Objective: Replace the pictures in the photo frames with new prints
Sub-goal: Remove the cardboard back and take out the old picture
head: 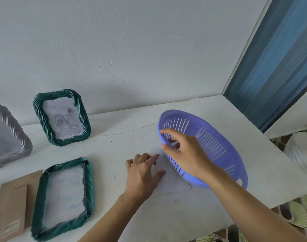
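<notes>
Head view showed a white bench (123,215) set against a pale wall (131,49). At about 3 o'clock on the bench, a purple basket (215,137) with slits in it was tipped up on one side. The right grip (182,154) held the basket's near left rim, with the fingers curled over the edge and the thumb on the outside.

A white paper sheet (173,184) lay flat on the bench at about 5 o'clock, partly under the raised basket. The left grip (142,173) rested on this sheet with its fingers spread and straight.

At 10 o'clock a green frame (44,126) stood up, leaning back at the wall. Its picture showed drawn roses and some faint writing, too pale to read. At 8 o'clock a second green frame (67,164) lay flat on the bench with a bluish print in it. A grey frame (18,130) stood at 9 o'clock, cut off by the edge of the view.

A brown card back (9,206) lay at 8 o'clock, just beside the flat frame. It had a small label (11,227), too blurred to read. A blue curtain (275,67) hung at 2 o'clock.
</notes>
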The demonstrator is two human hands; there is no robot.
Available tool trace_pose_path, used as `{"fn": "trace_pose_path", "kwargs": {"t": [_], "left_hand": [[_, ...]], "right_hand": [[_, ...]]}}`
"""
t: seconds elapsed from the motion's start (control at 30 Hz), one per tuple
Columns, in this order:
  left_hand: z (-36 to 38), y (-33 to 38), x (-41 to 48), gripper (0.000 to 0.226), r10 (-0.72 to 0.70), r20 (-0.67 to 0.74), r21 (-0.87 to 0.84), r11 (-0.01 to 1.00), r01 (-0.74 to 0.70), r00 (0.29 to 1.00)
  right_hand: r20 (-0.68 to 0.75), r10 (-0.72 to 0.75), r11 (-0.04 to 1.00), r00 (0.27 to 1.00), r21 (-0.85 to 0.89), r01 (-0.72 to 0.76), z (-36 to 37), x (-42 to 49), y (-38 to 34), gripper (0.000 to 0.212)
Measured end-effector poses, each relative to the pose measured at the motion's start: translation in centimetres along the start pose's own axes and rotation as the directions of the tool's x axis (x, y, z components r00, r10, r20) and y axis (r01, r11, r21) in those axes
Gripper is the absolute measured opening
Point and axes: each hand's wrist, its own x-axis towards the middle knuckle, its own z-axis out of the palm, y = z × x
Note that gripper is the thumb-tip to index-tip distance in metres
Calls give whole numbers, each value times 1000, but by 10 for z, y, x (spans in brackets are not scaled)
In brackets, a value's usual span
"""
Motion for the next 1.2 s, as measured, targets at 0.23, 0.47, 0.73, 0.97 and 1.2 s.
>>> {"fn": "trace_pose_path", "kwargs": {"t": [0.23, 0.47, 0.73, 0.97, 1.2], "left_hand": [[-1, -5, -3, 49, -48, 7, 134, 990, 47, 999], [-14, -7, -2, 24, -127, 51, -136, 982, 133, 991], [-69, 21, 28, 31, -161, -19, -351, 925, 144, 987], [-69, 38, 43, 52, -98, 134, -73, 991, 109, 986], [-73, 29, 51, 65, -99, 158, -58, 992, 110, 982]], "right_hand": [[5, -70, 997, 998, -36, 70, 14, -7, 2, 36], [66, -91, 994, 994, -60, 95, 30, -10, 11, 37], [15, 77, 987, 997, 143, -78, 2, 3, 26, 25], [196, 55, 859, 979, -509, 54, -39, 25, 66, 36], [344, 103, 721, 933, -672, 167, -35, 43, 78, 59]]}}
